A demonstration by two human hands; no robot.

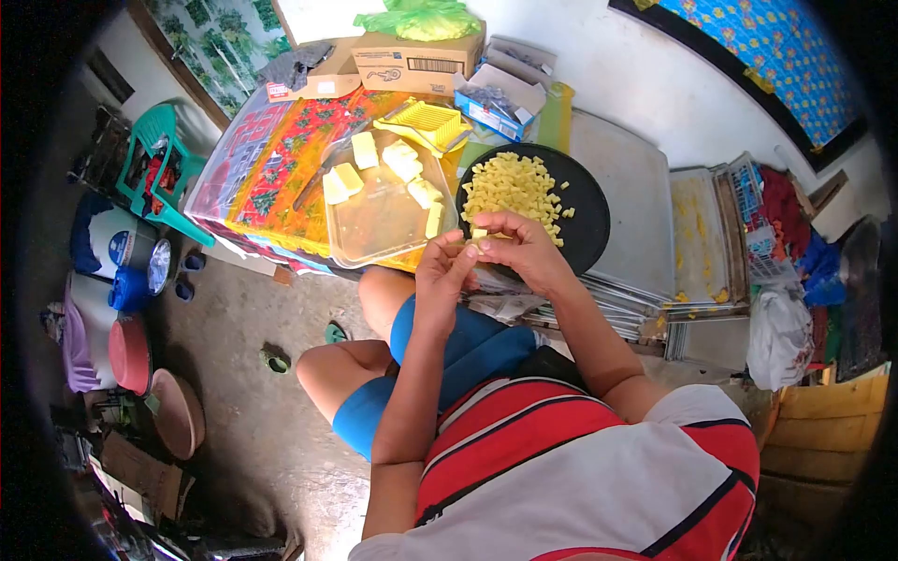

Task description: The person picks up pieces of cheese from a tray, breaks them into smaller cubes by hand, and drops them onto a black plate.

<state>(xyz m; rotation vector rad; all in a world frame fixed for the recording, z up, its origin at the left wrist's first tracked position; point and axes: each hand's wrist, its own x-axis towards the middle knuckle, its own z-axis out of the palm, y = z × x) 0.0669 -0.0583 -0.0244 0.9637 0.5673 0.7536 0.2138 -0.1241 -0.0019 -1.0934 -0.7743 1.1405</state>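
Note:
My left hand (443, 268) and my right hand (527, 251) meet in front of the round black tray, fingertips pinched together around a small yellow piece (480, 235) that looks like dough. Fingers partly hide it. Many similar small yellow pieces (510, 187) lie heaped on the black tray (589, 210), mostly on its left half. To the left, a clear plastic tray (365, 234) carries several larger pale yellow blocks (365, 150). Along that tray's left edge lies what looks like a knife (308, 190).
A yellow ridged tray (426, 124) sits behind the clear one. Cardboard boxes (416, 64) and a blue-and-white box (500, 101) line the wall. Metal sheets (622, 187) are stacked at the right. A green chair (159, 168) stands left of the table.

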